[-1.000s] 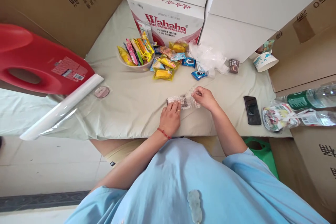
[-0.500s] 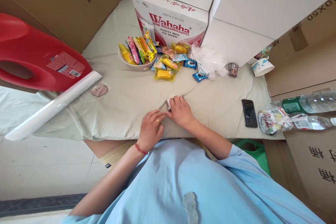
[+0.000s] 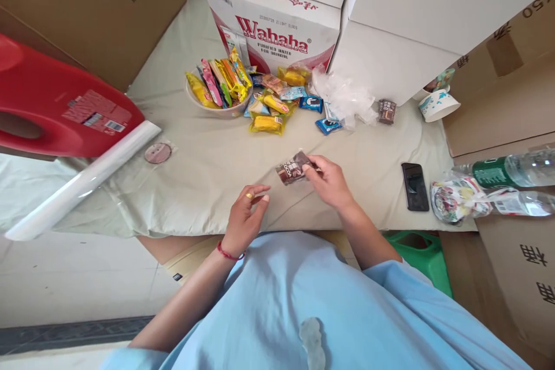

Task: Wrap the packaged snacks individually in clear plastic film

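My right hand (image 3: 328, 180) grips one end of a brown snack packet (image 3: 291, 170) marked COCOA, thumb on top. The packet is over the near middle of the cloth-covered table (image 3: 208, 173), its printed side up. To its left, my left hand (image 3: 248, 212) holds nothing; its thumb and forefinger are apart, pointing toward the packet without touching it. Another brown COCOA packet (image 3: 387, 111) lies farther back on the right. Behind the hands are several wrapped snacks (image 3: 267, 124) and a plastic bowl (image 3: 219, 111) filled with snack packs.
A red jug (image 3: 65, 98), a white plastic roll (image 3: 87, 179) and a round pink disc (image 3: 158, 153) lie left. A phone (image 3: 415, 187), plastic bottles (image 3: 515, 172) and a paper cup (image 3: 439, 106) are on the right. A Wahaba-style lettered carton (image 3: 273, 29) stands behind.
The packet, mostly covered by my fingers before, is now in plain view in my right hand. My left hand has drawn away from it and its fingers have parted.
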### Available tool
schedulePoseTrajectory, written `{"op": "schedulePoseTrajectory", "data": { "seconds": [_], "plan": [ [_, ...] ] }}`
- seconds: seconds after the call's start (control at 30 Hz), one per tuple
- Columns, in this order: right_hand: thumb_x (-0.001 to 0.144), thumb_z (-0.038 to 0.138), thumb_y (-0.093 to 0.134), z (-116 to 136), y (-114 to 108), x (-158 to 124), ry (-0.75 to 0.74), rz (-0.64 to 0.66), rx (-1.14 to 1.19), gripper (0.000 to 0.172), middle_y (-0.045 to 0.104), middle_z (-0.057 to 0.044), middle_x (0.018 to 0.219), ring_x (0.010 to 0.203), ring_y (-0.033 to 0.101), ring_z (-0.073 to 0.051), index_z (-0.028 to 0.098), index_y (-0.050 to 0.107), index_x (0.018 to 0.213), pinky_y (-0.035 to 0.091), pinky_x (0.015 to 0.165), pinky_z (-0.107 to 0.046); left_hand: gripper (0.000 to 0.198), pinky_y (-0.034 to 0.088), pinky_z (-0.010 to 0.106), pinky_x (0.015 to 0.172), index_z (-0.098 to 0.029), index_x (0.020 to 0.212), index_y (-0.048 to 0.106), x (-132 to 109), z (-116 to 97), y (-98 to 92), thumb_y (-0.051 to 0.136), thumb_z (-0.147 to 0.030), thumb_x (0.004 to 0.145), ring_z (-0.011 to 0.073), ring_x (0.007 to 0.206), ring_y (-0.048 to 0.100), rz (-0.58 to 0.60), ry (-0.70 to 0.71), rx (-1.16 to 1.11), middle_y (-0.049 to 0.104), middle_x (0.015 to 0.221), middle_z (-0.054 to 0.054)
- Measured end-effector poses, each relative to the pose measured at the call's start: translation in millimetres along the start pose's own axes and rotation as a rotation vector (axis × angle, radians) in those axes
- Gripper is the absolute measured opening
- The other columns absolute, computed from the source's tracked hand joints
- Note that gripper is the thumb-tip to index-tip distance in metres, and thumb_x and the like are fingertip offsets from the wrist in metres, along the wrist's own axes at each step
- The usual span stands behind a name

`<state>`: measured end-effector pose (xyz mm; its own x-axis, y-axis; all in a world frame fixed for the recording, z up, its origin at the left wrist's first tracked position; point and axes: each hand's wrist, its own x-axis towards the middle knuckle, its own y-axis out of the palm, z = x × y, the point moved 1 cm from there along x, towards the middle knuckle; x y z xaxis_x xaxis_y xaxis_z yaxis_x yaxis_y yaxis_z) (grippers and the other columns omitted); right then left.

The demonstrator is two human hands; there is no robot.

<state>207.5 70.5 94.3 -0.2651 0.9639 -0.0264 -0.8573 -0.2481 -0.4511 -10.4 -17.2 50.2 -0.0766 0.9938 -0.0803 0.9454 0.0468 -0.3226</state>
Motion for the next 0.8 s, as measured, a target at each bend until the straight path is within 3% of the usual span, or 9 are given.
{"op": "schedulePoseTrajectory", "data": {
  "seconds": [0.1,0.17,0.27,0.33,0.43,0.53,0.63,0.73,0.8],
  "plan": [
    [0.095,0.055,0.064,-17,-18,-8,0.108,0.145,0.387,0.040,0.074,-0.003,0.101,0.087,0.068,-0.019,0.023,0.073,0.117,0.057,0.080,-0.032,0.059,0.061,0.042,0.093,-0.021,0.138,0.054,15,-13,22.9,0.055,-0.062,0.097,0.0280,0.126,0.064,0.151,-0.162,-0.341,0.063,0.141,0.015],
    [0.089,0.061,0.070,-29,-17,-16,0.161,0.183,0.517,0.048,0.075,-0.003,0.103,0.088,0.069,-0.019,0.025,0.072,0.120,0.059,0.079,-0.033,0.066,0.062,0.040,0.085,-0.019,0.136,0.052,25,-19,38.4,0.063,-0.066,0.090,0.0268,0.112,0.070,0.252,-0.248,-0.425,0.068,0.133,0.014],
    [0.088,0.060,0.072,-44,-9,-31,0.175,0.122,0.574,0.052,0.075,-0.005,0.114,0.101,0.071,-0.020,0.027,0.067,0.128,0.059,0.089,-0.034,0.061,0.060,0.038,0.084,-0.018,0.122,0.057,34,-24,57.3,0.076,-0.060,0.082,0.0218,0.093,0.070,0.307,-0.252,-0.316,0.074,0.108,0.007],
    [0.090,0.056,0.072,-55,-11,-37,0.157,0.080,0.546,0.049,0.074,-0.006,0.121,0.112,0.070,-0.021,0.026,0.067,0.129,0.056,0.100,-0.036,0.056,0.059,0.039,0.088,-0.019,0.120,0.058,38,-25,66.2,0.075,-0.057,0.083,0.0217,0.094,0.070,0.324,-0.206,-0.225,0.074,0.106,0.006],
    [0.087,0.052,0.074,-84,-44,-33,0.189,-0.068,0.441,0.048,0.074,-0.007,0.123,0.114,0.070,-0.022,0.024,0.068,0.126,0.055,0.103,-0.038,0.051,0.060,0.042,0.091,-0.019,0.124,0.058,41,-22,69.0,0.066,-0.056,0.089,0.0246,0.106,0.070,0.295,-0.117,-0.089,0.071,0.118,0.010],
    [0.084,0.051,0.073,-126,-112,-11,0.316,-0.430,0.373,0.049,0.074,-0.008,0.115,0.101,0.071,-0.021,0.021,0.066,0.122,0.062,0.085,-0.036,0.044,0.060,0.044,0.093,-0.019,0.124,0.060,42,-12,53.4,0.057,-0.053,0.095,0.0257,0.113,0.068,0.167,0.027,0.145,0.065,0.127,0.013],
    [0.085,0.037,0.069,-169,-185,20,0.423,-0.746,0.332,0.031,0.071,-0.005,0.098,0.088,0.070,-0.017,0.019,0.064,0.109,0.063,0.078,-0.032,0.037,0.058,0.050,0.100,-0.019,0.120,0.064,35,3,23.3,0.053,-0.047,0.098,0.0299,0.119,0.065,0.020,0.173,0.430,0.063,0.129,0.015],
    [0.087,0.028,0.066,-199,-230,51,0.519,-0.854,0.244,0.015,0.067,-0.003,0.088,0.078,0.066,-0.014,0.018,0.062,0.098,0.063,0.073,-0.031,0.034,0.052,0.058,0.108,-0.020,0.119,0.065,21,24,-7.7,0.052,-0.044,0.099,0.0365,0.125,0.061,-0.061,0.248,0.663,0.064,0.129,0.017],
    [0.090,0.027,0.060,-208,-242,69,0.481,-0.797,0.091,0.012,0.066,-0.005,0.087,0.078,0.065,-0.015,0.016,0.062,0.096,0.062,0.073,-0.033,0.035,0.051,0.061,0.108,-0.019,0.122,0.064,12,39,-22.7,0.052,-0.041,0.098,0.0393,0.129,0.060,-0.091,0.267,0.754,0.063,0.134,0.019]
  ]
}}
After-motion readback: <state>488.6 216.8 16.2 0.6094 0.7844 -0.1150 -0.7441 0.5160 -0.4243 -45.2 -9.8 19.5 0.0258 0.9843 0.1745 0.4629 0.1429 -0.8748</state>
